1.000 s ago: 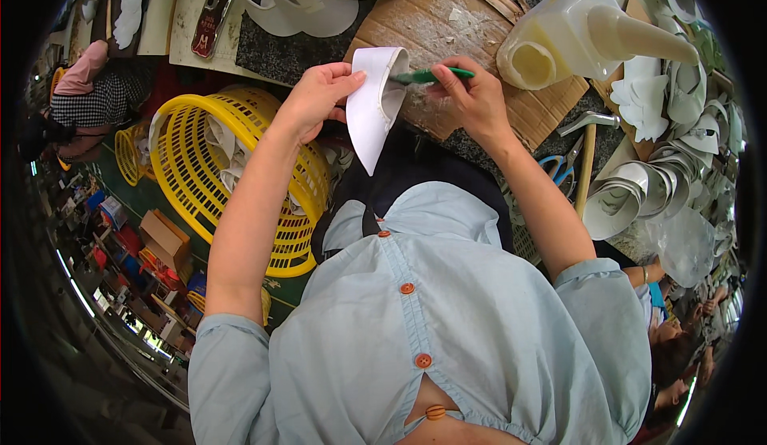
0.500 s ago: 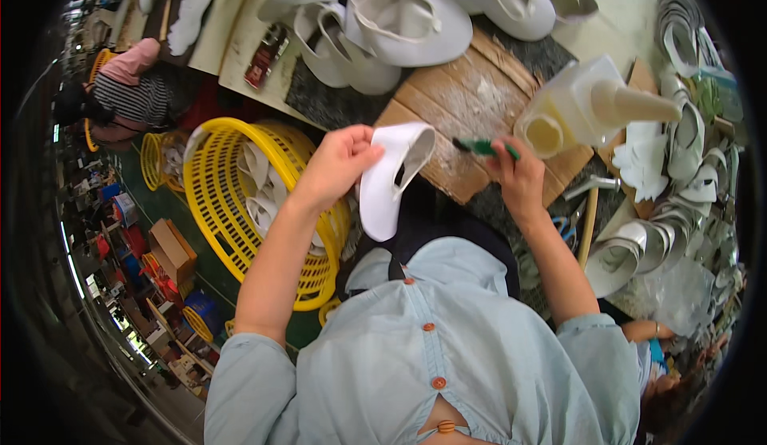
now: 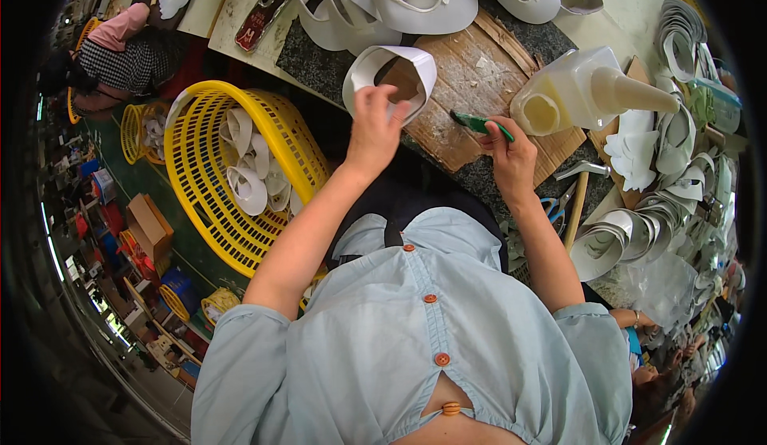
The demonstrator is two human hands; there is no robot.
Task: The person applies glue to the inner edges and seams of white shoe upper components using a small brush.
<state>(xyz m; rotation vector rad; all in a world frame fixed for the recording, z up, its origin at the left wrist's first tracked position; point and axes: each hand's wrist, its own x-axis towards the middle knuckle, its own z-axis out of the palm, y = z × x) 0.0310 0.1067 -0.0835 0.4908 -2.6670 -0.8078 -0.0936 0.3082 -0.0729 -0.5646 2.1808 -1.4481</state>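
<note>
My left hand is at the near side of a white shoe upper, its fingers apart and slightly blurred, overlapping the rim. The upper stands as a loop at the table's front edge, partly on a worn cardboard sheet. In my right hand is a small green-handled brush, its dark tip pointing left above the cardboard. Just right of it, a translucent plastic bottle with a long cone spout has an opening with pale yellowish matter inside.
Several white shoe uppers are piled at the back; more stacked ones lie right. A hammer and scissors lie near my right forearm. A yellow basket holding white pieces stands left. A phone lies back left.
The white upper has gone from hanging in my left hand to standing on the table, and my left fingers have loosened. The brush stays in my right hand. My view has shifted.
</note>
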